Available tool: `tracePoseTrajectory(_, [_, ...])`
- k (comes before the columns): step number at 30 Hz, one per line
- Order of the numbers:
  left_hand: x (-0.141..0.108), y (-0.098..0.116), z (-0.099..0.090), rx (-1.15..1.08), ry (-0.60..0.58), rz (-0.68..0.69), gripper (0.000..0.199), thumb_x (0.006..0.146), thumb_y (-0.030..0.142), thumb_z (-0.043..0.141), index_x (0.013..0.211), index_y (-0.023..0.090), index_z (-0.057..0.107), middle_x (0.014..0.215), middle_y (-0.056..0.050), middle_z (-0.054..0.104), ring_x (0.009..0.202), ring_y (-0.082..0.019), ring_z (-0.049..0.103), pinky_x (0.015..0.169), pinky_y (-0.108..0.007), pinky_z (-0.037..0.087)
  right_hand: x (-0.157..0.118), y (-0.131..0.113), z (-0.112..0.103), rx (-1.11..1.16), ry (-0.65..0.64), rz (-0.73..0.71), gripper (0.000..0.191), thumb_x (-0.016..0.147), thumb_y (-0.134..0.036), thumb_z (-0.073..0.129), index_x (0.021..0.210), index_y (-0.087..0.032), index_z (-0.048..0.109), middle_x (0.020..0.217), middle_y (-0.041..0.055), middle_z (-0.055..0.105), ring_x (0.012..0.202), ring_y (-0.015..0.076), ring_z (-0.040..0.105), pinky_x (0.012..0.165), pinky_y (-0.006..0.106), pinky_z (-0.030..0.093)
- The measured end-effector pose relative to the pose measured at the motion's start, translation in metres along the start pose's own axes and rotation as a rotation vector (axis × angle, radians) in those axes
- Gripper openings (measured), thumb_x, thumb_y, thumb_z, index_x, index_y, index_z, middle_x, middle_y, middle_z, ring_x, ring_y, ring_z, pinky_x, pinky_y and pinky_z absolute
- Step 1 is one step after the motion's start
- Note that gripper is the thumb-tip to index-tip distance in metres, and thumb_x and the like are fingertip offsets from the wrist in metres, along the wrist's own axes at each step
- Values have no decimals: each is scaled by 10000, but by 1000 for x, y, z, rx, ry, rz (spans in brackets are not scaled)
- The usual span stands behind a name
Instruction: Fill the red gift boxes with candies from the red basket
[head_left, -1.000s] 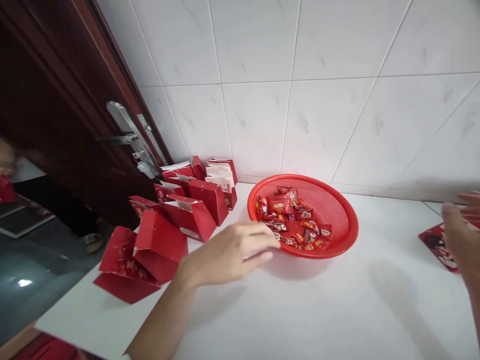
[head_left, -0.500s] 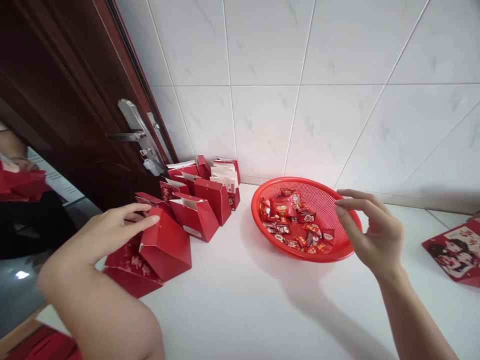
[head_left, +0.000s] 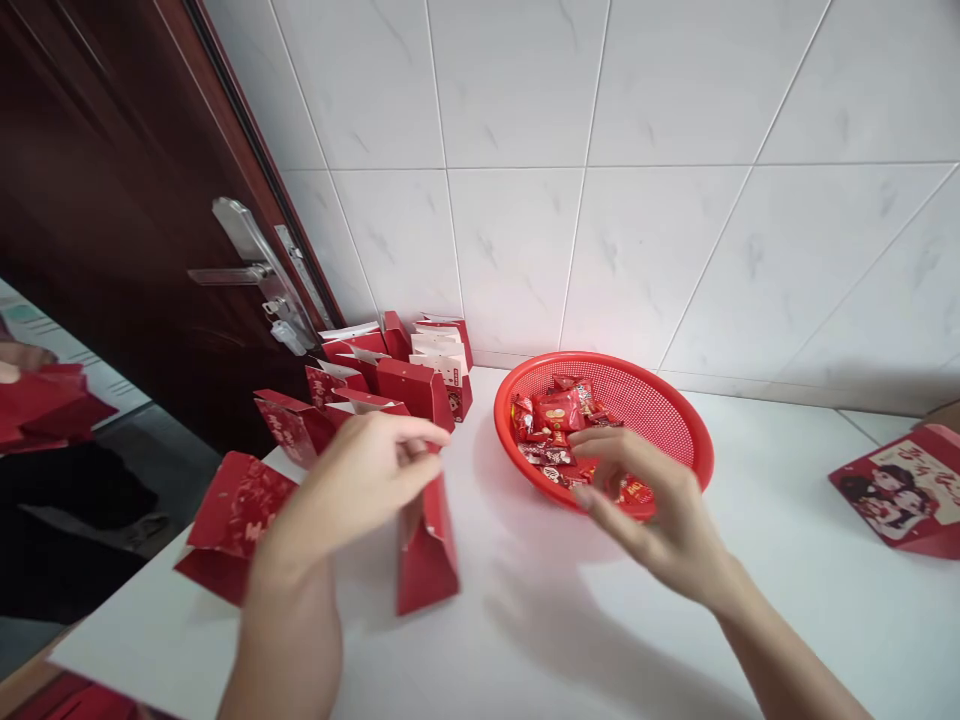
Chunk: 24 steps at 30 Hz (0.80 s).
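My left hand [head_left: 352,490] pinches the top of a folded red paper gift box [head_left: 427,550], which hangs upright just over the white tabletop. My right hand [head_left: 645,500] sits over the front of a round red plastic mesh basket [head_left: 637,395], its fingers apart and nearly touching the red-wrapped candies [head_left: 559,415] inside. I see nothing held in it. Several more red boxes [head_left: 416,390] stand in a row by the wall, and a flattened one [head_left: 236,520] lies at the table's left edge.
A dark wooden door [head_left: 112,200] with a metal handle [head_left: 240,260] stands left of the white tiled wall [head_left: 675,250]. A printed red card [head_left: 900,490] lies at the right. Another person's hand [head_left: 22,370] holds red paper [head_left: 45,405] at far left.
My left hand has lifted a red box from the group and moved right with it. My right hand has moved from the basket's right rim to above the candies.
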<state>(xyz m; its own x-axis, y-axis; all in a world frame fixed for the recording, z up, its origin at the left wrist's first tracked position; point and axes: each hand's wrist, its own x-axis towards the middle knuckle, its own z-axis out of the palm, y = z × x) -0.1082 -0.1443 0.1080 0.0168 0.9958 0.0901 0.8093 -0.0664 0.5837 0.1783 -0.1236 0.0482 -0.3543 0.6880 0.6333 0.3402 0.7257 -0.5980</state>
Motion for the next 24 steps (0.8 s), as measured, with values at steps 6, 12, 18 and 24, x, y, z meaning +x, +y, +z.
tracePoseTrajectory(6, [5,32,58,-134,-115,129,251,853,196,547,969,212,768,684,23,709,608,-158,659,553,-245,458,-12,-13,35,48,-191,178,379,922,-546,724,1122,-237,632,879,21,730,701,183,656,615,305,543])
tracePoseTrajectory(12, [3,36,71,-332,-209,178,316,997,275,478,1271,237,630,844,-9,776,739,-190,750,677,-280,557,-14,-12,36,106,-155,191,304,910,-496,739,1024,-246,609,1000,47,755,882,230,703,769,347,573])
tracePoseTrajectory(18, [5,29,58,-249,-293,200,53,939,211,538,954,247,576,839,34,737,718,-159,718,663,-254,529,-12,-7,33,197,-163,300,250,1061,-371,491,879,-235,595,798,16,698,693,174,644,627,285,506])
tracePoseTrajectory(24, [6,16,45,39,-284,358,211,894,159,554,918,242,747,976,-16,700,914,-201,670,826,-301,493,-8,3,27,208,-159,257,247,1047,-341,515,833,-229,567,746,-2,642,662,152,591,593,256,481])
